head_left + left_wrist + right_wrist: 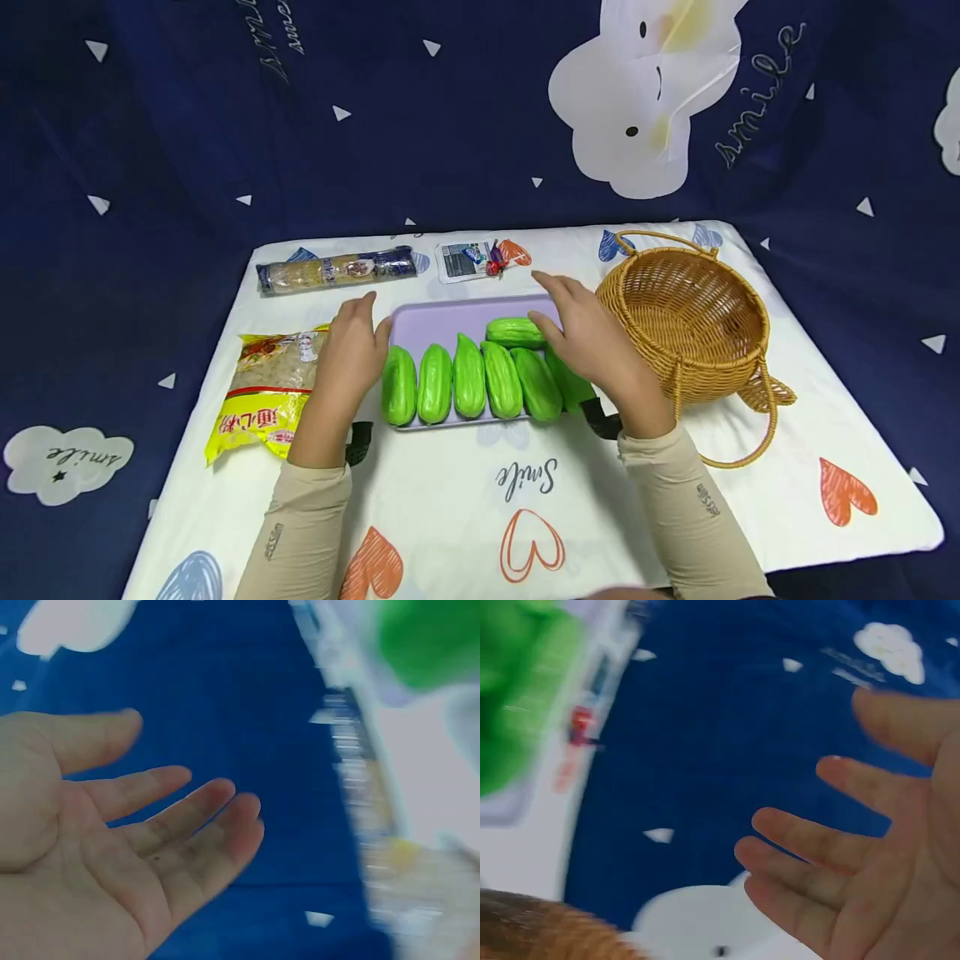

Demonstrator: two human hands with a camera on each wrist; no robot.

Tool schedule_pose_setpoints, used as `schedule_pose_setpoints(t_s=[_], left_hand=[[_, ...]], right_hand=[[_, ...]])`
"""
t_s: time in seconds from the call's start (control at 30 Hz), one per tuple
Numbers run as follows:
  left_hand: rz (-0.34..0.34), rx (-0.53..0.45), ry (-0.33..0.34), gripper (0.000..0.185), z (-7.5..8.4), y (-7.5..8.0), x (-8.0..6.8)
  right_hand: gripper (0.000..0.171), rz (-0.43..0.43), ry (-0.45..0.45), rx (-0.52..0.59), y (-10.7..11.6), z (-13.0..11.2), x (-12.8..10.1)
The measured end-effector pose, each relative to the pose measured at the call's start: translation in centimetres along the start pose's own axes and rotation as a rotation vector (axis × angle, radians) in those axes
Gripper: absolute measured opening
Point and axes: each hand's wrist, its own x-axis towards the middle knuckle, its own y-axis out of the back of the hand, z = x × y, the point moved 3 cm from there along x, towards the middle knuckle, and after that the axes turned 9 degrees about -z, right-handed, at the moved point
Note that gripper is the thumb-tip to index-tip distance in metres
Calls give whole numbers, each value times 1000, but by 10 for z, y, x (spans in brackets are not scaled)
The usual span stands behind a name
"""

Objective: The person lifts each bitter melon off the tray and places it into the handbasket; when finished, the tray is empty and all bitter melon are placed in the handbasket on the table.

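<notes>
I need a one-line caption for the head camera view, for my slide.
Both open hands, left hand and right hand, flank a purple tray of green gourds, beside a wicker basket.

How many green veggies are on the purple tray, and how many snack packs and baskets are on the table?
Green vegetables on the purple tray: 7 (six in a row, one lying behind; the right hand partly hides one)
Food packets: 3
Wicker basket: 1
Tray: 1
Total: 12
</notes>
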Motion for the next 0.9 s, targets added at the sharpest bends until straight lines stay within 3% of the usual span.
schedule_pose_setpoints(t_s=[0.17,0.37,0.5,0.63,0.9], left_hand=[[-84,-33,60,42,-36,-31,-8],[-141,-84,134,39,-60,-59,-24],[-201,-105,163,38,-68,-67,-34],[-241,-132,136,36,-71,-72,-37],[-222,-171,127,36,-73,-78,-37]], right_hand=[[48,25,-99,19,-38,17,-19],[42,28,-212,-2,-72,32,-39],[42,-19,-242,-7,-85,38,-46],[42,-35,-264,12,-88,42,-52],[50,-105,-253,26,-86,41,-61]])
